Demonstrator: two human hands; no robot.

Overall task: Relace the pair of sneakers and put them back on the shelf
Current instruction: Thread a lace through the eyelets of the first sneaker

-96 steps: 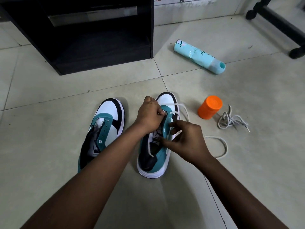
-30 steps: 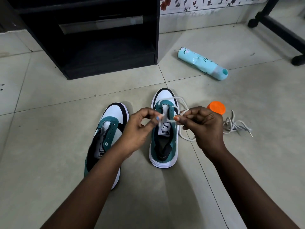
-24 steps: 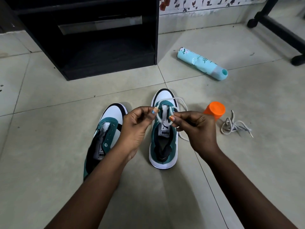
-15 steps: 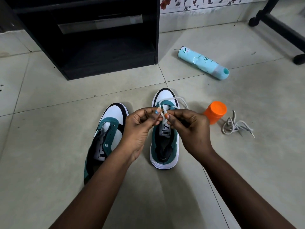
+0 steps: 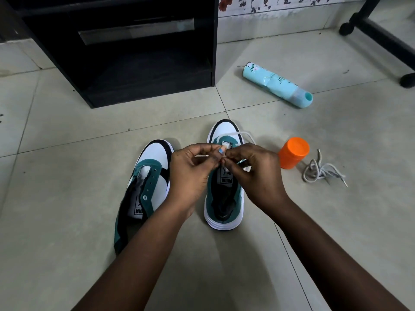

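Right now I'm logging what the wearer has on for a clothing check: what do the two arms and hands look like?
Both forearms are bare up to the frame edge, with no sleeves, watch, bracelets or rings showing. The left hand has a fingernail painted light blue. No polish shows on the right hand in this view.

You see teal-white-black sneakers [image 5: 224, 194], white lace [image 5: 244, 134], orange cup [image 5: 293, 152] beside them, light-blue patterned bottle [image 5: 277, 87], black shelf [image 5: 125, 52].
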